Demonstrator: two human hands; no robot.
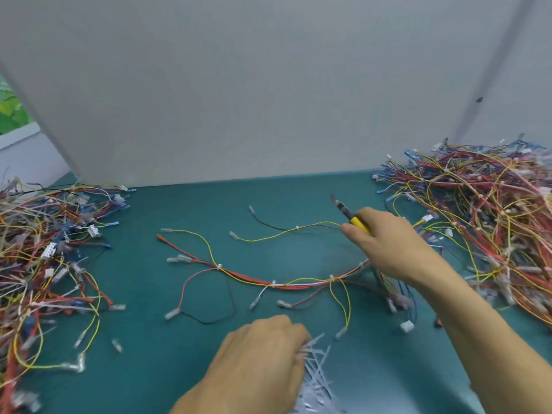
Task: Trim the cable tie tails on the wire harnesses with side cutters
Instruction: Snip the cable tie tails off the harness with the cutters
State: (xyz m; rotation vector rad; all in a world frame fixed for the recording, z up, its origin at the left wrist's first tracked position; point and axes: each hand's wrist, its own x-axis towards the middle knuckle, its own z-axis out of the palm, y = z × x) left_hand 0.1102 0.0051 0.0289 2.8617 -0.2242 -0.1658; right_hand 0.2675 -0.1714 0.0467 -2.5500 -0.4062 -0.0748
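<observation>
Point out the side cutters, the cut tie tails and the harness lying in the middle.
cutters [346, 212]: head view, dark shank above the yellow handle.
tie tails [316, 372]: head view, white strips in the heap.
harness [248, 277]: head view, red and yellow bundle between two ties.

Open green mat [298, 198] between the spread harness [295, 286] and white back panel [239, 100], left pile [35, 264] and larger right pile [493, 219] walling our sides, our right hand [385, 243] gripping side cutters [343, 210] across the right approach, our left hand [263, 354] gripping cut tie tails [316, 383] nearest us.
</observation>
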